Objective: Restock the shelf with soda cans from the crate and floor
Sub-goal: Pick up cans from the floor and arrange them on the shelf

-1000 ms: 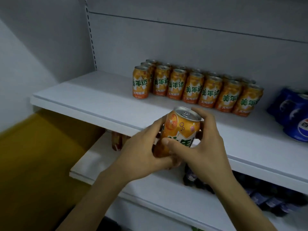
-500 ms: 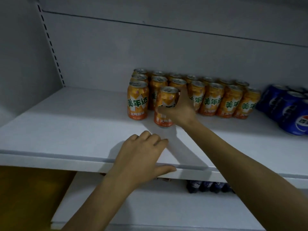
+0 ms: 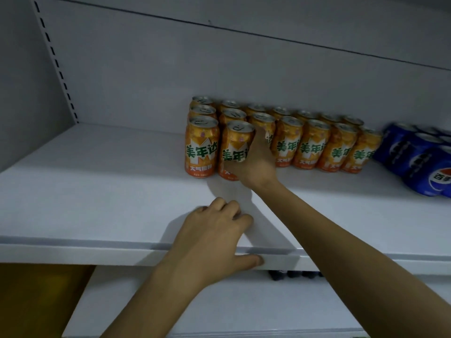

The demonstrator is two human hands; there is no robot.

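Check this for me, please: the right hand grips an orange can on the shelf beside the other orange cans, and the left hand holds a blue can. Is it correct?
Not fully. In the head view the left hand holds no can; it rests on the front edge of the shelf. The right hand does grip an orange can beside the other orange cans.

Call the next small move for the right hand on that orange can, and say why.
Probably open the right hand and draw it back. It grips the orange can, which appears to stand upright on the shelf, close beside the front-left can, so placement looks done. The left hand only rests on the shelf's edge.
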